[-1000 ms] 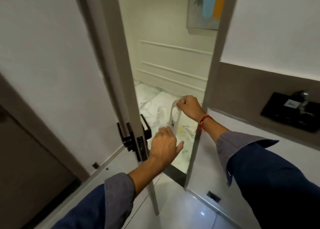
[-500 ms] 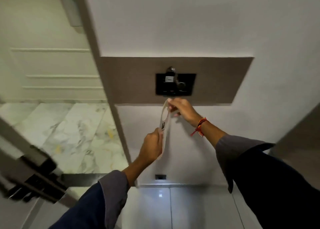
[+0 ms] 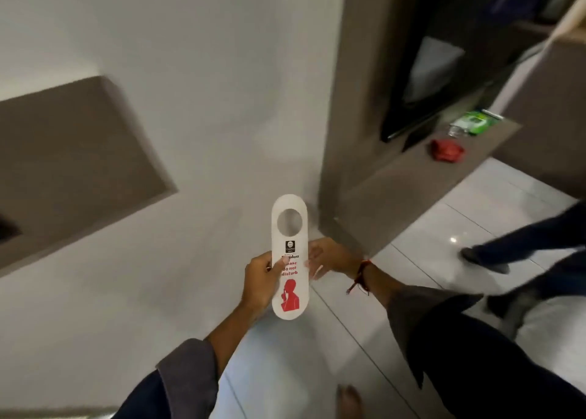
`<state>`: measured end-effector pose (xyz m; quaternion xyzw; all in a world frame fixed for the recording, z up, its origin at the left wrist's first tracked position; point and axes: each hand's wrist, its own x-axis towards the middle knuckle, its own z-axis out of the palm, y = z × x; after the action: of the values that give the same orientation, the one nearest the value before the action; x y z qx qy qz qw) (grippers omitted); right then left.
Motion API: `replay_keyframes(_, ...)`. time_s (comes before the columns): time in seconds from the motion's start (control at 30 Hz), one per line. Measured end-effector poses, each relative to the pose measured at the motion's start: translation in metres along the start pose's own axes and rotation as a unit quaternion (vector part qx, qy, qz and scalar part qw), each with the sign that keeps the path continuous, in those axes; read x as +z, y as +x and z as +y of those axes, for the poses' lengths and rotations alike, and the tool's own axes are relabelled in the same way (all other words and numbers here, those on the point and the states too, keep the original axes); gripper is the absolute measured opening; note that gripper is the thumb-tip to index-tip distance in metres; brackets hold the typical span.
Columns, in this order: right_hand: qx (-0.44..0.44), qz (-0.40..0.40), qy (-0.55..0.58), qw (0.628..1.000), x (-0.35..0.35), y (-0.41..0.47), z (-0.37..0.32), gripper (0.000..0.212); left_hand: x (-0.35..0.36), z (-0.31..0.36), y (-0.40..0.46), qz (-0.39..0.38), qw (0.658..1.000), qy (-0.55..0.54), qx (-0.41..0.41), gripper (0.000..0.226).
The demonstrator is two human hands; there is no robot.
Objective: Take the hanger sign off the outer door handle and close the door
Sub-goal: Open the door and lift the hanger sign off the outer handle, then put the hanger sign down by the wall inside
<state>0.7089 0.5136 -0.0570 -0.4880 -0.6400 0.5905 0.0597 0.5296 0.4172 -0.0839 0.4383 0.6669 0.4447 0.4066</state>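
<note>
Hanger sign [image 3: 289, 256] sits off the handle, pinched upright in your left hand [image 3: 261, 279]; your right hand [image 3: 326, 258] hangs open behind it. Turn back, shut the unseen door.

We see soft, even indoor light, white wall [image 3: 196, 69] bright, no hard shadows. Small glare spot on the glossy floor [image 3: 453, 239]. Motion blur smears the frame edges and the right hand [image 3: 323, 260]; sign [image 3: 289, 288] text stays fairly sharp. Wide-angle distortion tilts and bends lines. Upper-right alcove [image 3: 459, 53] is dim.
</note>
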Motion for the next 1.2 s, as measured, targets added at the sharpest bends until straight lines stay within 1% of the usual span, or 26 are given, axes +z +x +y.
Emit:
replay_keyframes(0.07,0.036,0.044,0.032,0.998,-0.052,0.001,0.035,0.035,0.057,0.003,0.032,-0.036,0.999,0.01,-0.018,0.017)
replay_keyframes(0.13,0.052,0.074,0.02,0.996,-0.095,0.006,0.065,0.033,0.104,0.003,0.06,-0.068,0.997,0.016,-0.03,0.015)
replay_keyframes(0.23,0.093,0.103,0.007,0.99,-0.154,0.013,0.106,0.035,0.175,-0.001,0.102,-0.091,0.993,0.065,-0.024,0.01)
replay_keyframes(0.33,0.115,0.141,0.015,0.983,-0.2,0.027,0.139,0.034,0.233,0.0,0.139,-0.094,0.991,0.095,-0.029,0.006)
replay_keyframes(0.4,0.124,0.192,0.014,0.973,-0.227,0.049,0.158,0.029,0.266,-0.001,0.169,-0.079,0.991,0.103,-0.04,0.007)
replay_keyframes(0.47,0.13,0.239,0.019,0.962,-0.24,0.065,0.167,0.026,0.283,0.003,0.191,-0.057,0.991,0.109,-0.047,0.011)
replay_keyframes(0.5,0.127,0.26,0.026,0.957,-0.241,0.069,0.168,0.024,0.286,0.006,0.197,-0.052,0.991,0.118,-0.046,0.011)
replay_keyframes(0.57,0.118,0.277,0.02,0.954,-0.249,0.097,0.175,0.022,0.301,0.001,0.224,-0.038,0.987,0.146,-0.053,0.011)
replay_keyframes(0.63,0.107,0.27,-0.015,0.957,-0.248,0.114,0.177,0.027,0.306,-0.004,0.241,-0.029,0.983,0.171,-0.057,0.014)
replay_keyframes(0.7,0.1,0.262,-0.029,0.959,-0.245,0.126,0.178,0.039,0.308,-0.01,0.25,-0.027,0.979,0.194,-0.062,0.016)
replay_keyframes(0.9,0.08,0.251,-0.058,0.963,-0.244,0.142,0.186,0.041,0.308,-0.015,0.258,-0.046,0.969,0.236,-0.051,0.015)
replay_keyframes(0.97,0.08,0.242,-0.065,0.965,-0.243,0.144,0.188,0.043,0.305,-0.018,0.256,-0.048,0.97,0.233,-0.041,0.014)
replay_keyframes(1.07,0.077,0.235,-0.08,0.966,-0.241,0.141,0.184,0.042,0.3,-0.015,0.249,-0.074,0.973,0.217,-0.03,0.012)
replay_keyframes(1.13,0.064,0.24,-0.097,0.964,-0.24,0.135,0.184,0.041,0.302,-0.011,0.244,-0.088,0.976,0.198,-0.022,0.009)
replay_keyframes(1.2,0.056,0.253,-0.134,0.956,-0.233,0.124,0.18,0.045,0.294,-0.005,0.236,-0.093,0.976,0.198,-0.015,0.009)
